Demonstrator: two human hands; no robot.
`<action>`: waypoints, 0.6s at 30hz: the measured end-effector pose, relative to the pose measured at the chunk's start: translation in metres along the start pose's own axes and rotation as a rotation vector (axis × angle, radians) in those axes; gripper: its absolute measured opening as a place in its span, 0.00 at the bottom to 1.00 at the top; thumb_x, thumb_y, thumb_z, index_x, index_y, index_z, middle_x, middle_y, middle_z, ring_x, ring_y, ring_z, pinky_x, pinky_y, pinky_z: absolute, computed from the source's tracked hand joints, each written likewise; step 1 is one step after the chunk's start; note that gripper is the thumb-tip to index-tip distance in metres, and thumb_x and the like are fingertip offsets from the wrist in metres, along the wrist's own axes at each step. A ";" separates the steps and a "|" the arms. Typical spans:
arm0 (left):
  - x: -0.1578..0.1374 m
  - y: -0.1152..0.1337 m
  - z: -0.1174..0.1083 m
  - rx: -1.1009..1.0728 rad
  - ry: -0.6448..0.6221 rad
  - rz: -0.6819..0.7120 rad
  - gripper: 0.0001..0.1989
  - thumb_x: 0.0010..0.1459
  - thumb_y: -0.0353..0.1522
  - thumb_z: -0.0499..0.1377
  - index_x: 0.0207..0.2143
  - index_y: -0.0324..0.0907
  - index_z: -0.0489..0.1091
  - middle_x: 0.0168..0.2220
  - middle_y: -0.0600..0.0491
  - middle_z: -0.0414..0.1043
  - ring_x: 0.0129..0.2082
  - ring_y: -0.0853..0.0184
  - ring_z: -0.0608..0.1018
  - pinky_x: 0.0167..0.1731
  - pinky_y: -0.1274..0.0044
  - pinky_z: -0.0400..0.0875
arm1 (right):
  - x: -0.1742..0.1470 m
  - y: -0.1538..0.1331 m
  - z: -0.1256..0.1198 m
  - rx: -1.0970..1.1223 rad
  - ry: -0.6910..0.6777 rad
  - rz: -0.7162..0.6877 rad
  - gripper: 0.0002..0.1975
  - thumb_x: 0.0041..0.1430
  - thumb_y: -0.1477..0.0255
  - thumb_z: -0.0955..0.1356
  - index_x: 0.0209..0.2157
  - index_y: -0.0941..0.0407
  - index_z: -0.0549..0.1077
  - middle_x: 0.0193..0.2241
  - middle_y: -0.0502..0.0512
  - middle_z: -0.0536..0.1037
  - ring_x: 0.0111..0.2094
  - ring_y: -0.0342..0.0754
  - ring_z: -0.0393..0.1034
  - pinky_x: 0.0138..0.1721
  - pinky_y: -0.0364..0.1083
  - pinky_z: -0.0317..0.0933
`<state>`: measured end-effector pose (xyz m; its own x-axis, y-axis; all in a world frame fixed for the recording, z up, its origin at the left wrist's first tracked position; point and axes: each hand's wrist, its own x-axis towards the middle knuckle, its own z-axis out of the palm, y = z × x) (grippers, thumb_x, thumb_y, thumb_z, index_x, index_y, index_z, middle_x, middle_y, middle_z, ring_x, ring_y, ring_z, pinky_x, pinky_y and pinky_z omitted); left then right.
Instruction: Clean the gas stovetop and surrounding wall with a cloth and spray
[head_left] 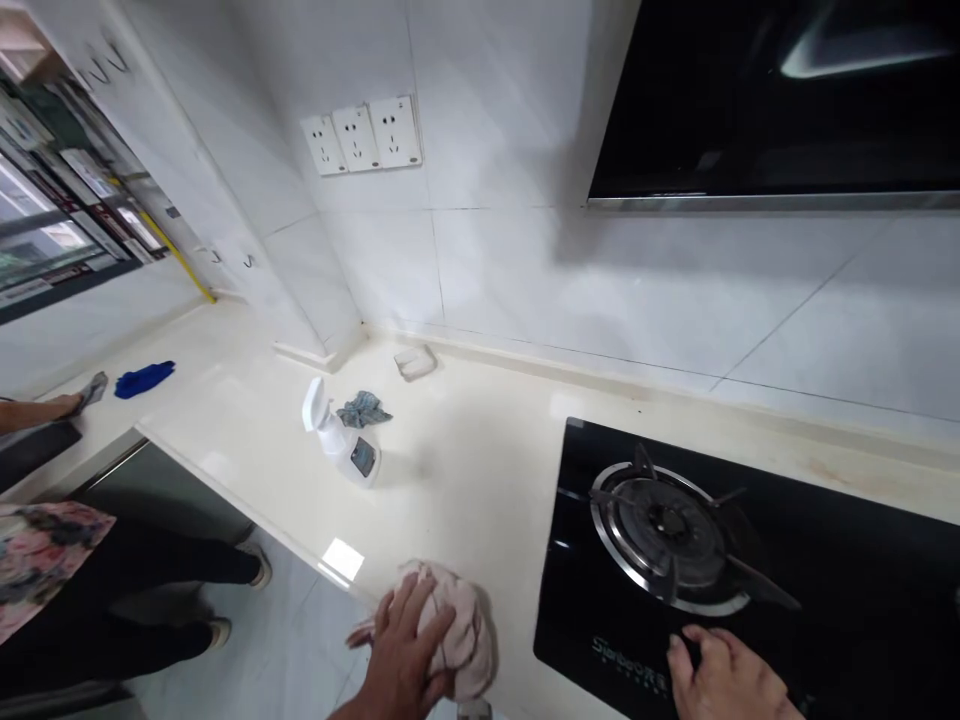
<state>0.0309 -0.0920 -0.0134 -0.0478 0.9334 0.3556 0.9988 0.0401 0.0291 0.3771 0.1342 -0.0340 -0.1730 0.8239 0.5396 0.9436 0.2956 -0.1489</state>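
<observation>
Left hand (405,645), grip apart, covers a bunched pinkish cloth (472,635), seemingly pressing it to the worktop (465,480); right hand (731,675) curls over the gas hob (847,570), its grip unclear from here.

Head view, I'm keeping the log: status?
Left hand spread on pale pink cloth. Right hand by stove, contact unclear. Spray bottle on counter beyond cloth.

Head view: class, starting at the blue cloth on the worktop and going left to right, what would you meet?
Blue cloth, white spray bottle, pinkish cloth under the left hand, black gas stove.
</observation>
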 end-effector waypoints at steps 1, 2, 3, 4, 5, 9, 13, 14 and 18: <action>0.012 -0.001 -0.001 -0.015 -0.019 -0.009 0.32 0.52 0.40 0.63 0.61 0.56 0.64 0.67 0.47 0.57 0.67 0.46 0.58 0.60 0.54 0.55 | 0.000 0.000 0.000 -0.012 -0.010 -0.004 0.23 0.65 0.57 0.54 0.35 0.56 0.72 0.43 0.66 0.73 0.42 0.65 0.64 0.37 0.59 0.57; 0.030 -0.002 -0.001 -0.038 -0.046 -0.016 0.32 0.52 0.41 0.63 0.61 0.55 0.64 0.67 0.47 0.57 0.66 0.46 0.59 0.60 0.53 0.54 | 0.000 -0.001 -0.001 -0.020 -0.020 -0.006 0.22 0.65 0.57 0.54 0.35 0.56 0.72 0.43 0.66 0.72 0.43 0.65 0.64 0.37 0.59 0.57; 0.055 -0.003 -0.001 -0.058 -0.062 -0.067 0.32 0.52 0.41 0.64 0.60 0.55 0.65 0.67 0.46 0.57 0.66 0.46 0.59 0.60 0.52 0.53 | 0.000 -0.001 -0.001 -0.024 -0.028 -0.005 0.22 0.65 0.58 0.55 0.36 0.56 0.72 0.44 0.66 0.72 0.44 0.65 0.64 0.38 0.59 0.57; 0.084 -0.004 0.001 -0.070 -0.087 -0.092 0.32 0.53 0.41 0.63 0.61 0.54 0.63 0.67 0.46 0.57 0.66 0.46 0.58 0.61 0.52 0.51 | 0.000 -0.001 -0.002 -0.026 -0.036 -0.005 0.21 0.65 0.58 0.55 0.37 0.56 0.72 0.44 0.66 0.72 0.45 0.65 0.63 0.38 0.59 0.57; 0.117 -0.004 0.004 -0.080 -0.089 -0.111 0.31 0.54 0.40 0.63 0.61 0.54 0.63 0.67 0.46 0.56 0.66 0.48 0.57 0.62 0.53 0.50 | 0.000 -0.001 -0.002 -0.027 -0.044 -0.001 0.20 0.65 0.59 0.55 0.37 0.57 0.72 0.45 0.66 0.71 0.45 0.65 0.63 0.39 0.59 0.57; 0.255 0.004 0.028 -0.080 -0.078 -0.168 0.31 0.59 0.41 0.59 0.64 0.49 0.59 0.70 0.43 0.47 0.69 0.47 0.50 0.63 0.53 0.46 | 0.001 -0.001 -0.003 -0.039 -0.068 0.009 0.20 0.65 0.60 0.56 0.37 0.57 0.72 0.44 0.65 0.71 0.47 0.64 0.62 0.41 0.59 0.56; 0.366 0.022 0.053 -0.110 -0.025 -0.165 0.30 0.62 0.39 0.55 0.65 0.38 0.56 0.69 0.40 0.47 0.69 0.46 0.46 0.65 0.54 0.41 | 0.001 0.001 -0.005 -0.052 -0.075 0.008 0.21 0.67 0.58 0.55 0.38 0.57 0.72 0.45 0.65 0.71 0.46 0.63 0.62 0.41 0.58 0.55; 0.384 0.027 0.058 -0.123 -0.012 -0.151 0.29 0.63 0.38 0.54 0.64 0.37 0.57 0.68 0.40 0.50 0.68 0.47 0.49 0.65 0.55 0.40 | 0.001 0.001 -0.005 -0.053 -0.078 0.005 0.21 0.67 0.58 0.56 0.38 0.57 0.72 0.45 0.65 0.70 0.47 0.63 0.62 0.41 0.57 0.55; 0.413 0.045 0.066 -0.158 0.006 -0.128 0.24 0.64 0.36 0.53 0.61 0.41 0.60 0.61 0.42 0.61 0.63 0.49 0.57 0.64 0.55 0.40 | 0.001 0.003 -0.005 -0.049 -0.097 0.016 0.20 0.67 0.59 0.57 0.39 0.58 0.72 0.45 0.65 0.70 0.47 0.63 0.61 0.43 0.58 0.55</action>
<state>0.0568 0.3192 0.0733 -0.1752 0.9221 0.3449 0.9701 0.1020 0.2202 0.3808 0.1339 -0.0298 -0.1818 0.8721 0.4544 0.9588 0.2597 -0.1149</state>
